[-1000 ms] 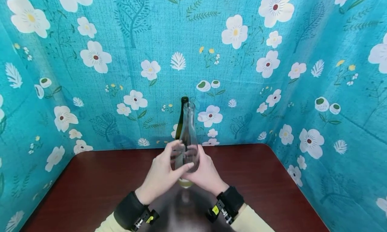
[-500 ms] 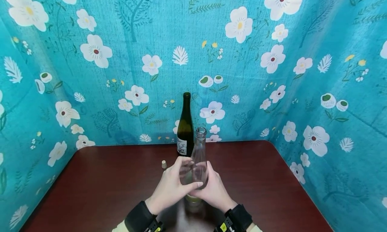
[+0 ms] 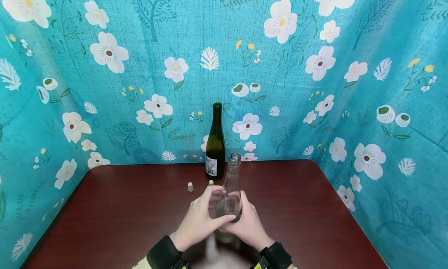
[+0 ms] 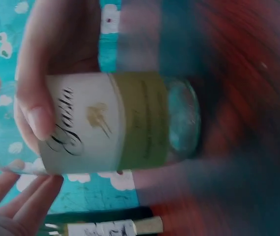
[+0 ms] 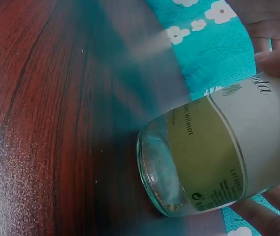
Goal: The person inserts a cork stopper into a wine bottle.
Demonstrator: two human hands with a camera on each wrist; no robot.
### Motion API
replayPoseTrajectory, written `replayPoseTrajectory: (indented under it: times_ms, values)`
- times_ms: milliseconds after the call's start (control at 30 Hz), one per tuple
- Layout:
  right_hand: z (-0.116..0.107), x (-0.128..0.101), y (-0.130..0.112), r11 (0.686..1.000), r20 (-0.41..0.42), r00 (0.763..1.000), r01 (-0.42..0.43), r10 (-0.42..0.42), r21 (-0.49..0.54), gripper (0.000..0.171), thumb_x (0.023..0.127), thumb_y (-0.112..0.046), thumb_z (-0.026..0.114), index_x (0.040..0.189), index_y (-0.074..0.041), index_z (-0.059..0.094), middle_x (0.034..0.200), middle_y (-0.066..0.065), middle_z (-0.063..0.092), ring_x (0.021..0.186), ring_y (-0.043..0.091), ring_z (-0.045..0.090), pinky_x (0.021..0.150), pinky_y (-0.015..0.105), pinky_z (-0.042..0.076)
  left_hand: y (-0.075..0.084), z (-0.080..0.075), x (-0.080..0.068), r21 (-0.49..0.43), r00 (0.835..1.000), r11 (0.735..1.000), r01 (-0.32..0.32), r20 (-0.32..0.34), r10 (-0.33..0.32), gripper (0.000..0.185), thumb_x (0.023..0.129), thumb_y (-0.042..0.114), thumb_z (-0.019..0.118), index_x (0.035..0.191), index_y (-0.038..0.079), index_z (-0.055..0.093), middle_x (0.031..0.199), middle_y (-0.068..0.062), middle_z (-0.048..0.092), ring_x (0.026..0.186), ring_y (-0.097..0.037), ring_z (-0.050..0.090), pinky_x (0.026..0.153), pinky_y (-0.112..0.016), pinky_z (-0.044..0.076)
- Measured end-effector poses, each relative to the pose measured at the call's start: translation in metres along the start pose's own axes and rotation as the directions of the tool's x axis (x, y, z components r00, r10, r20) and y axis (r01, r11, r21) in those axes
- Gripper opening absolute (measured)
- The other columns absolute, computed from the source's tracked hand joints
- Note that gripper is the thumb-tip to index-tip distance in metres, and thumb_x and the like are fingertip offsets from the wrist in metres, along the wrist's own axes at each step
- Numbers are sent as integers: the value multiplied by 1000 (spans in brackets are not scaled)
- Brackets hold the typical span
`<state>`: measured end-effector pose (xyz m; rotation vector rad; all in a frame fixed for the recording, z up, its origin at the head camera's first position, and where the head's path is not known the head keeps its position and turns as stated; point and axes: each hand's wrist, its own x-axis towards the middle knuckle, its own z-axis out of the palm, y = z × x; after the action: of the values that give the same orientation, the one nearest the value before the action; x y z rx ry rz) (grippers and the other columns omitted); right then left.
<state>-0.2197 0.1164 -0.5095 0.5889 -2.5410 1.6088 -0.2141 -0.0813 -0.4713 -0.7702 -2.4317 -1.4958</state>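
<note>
Clear labelled bottle in fingers — base just above dark-red table.

clear bottle, dark green bottle, teal floral backdrop.

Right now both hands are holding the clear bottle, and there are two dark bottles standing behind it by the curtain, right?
Not quite. Only one dark bottle stands behind it by the curtain, as the head view shows. The rest holds: the left hand and right hand both hold the clear bottle.
</note>
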Motion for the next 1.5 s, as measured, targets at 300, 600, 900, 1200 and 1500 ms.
replayPoseTrajectory:
  times_ms: [300, 600, 900, 1200, 1500]
  values:
    - [1, -1, 2, 993, 3, 999, -39, 39, 108, 76, 74, -43, 92, 133, -28, 47, 124, -10, 64, 110, 12, 64, 89, 36, 53, -45, -25, 29, 125, 989, 986, 109, -114, -95, 30, 105, 32, 61, 132, 19, 59, 113, 1, 69, 100, -13, 67, 86, -40, 55]
    - [8, -2, 3, 982, 48, 992, -121, 115, 148, 73, 80, -42, 89, 136, -27, 44, 127, -8, 62, 113, 13, 61, 91, 38, 51, -108, -42, 42, 411, 920, 824, 389, -219, -325, 68, 87, 27, 82, 139, -3, 50, 128, -25, 54, 111, -42, 53, 95, -53, 44]
    - [9, -4, 4, 983, 24, 994, -107, 105, 146, 72, 79, -39, 90, 134, -26, 44, 126, -8, 63, 115, 12, 61, 94, 38, 50, -135, -39, 38, 467, 901, 773, 430, -274, -336, 18, 86, 12, 82, 96, 4, 68, 92, -11, 64, 98, -37, 60, 87, -49, 49]
    - [8, -4, 2, 983, 11, 995, -104, 104, 152, 74, 78, -41, 90, 134, -27, 44, 125, -10, 63, 113, 11, 61, 92, 36, 50, -119, -43, 43, 365, 936, 882, 298, -295, -194, 15, 93, 17, 77, 105, 13, 69, 99, -6, 71, 98, -29, 67, 84, -47, 53]
    - [9, -5, 2, 981, 8, 995, -102, 102, 166, 71, 81, -30, 90, 135, -27, 44, 126, -10, 63, 113, 10, 61, 92, 37, 50, -57, -59, 56, 310, 954, 948, 79, -300, 18, 39, 107, 25, 57, 141, 6, 56, 117, -13, 65, 108, -32, 63, 86, -50, 51]
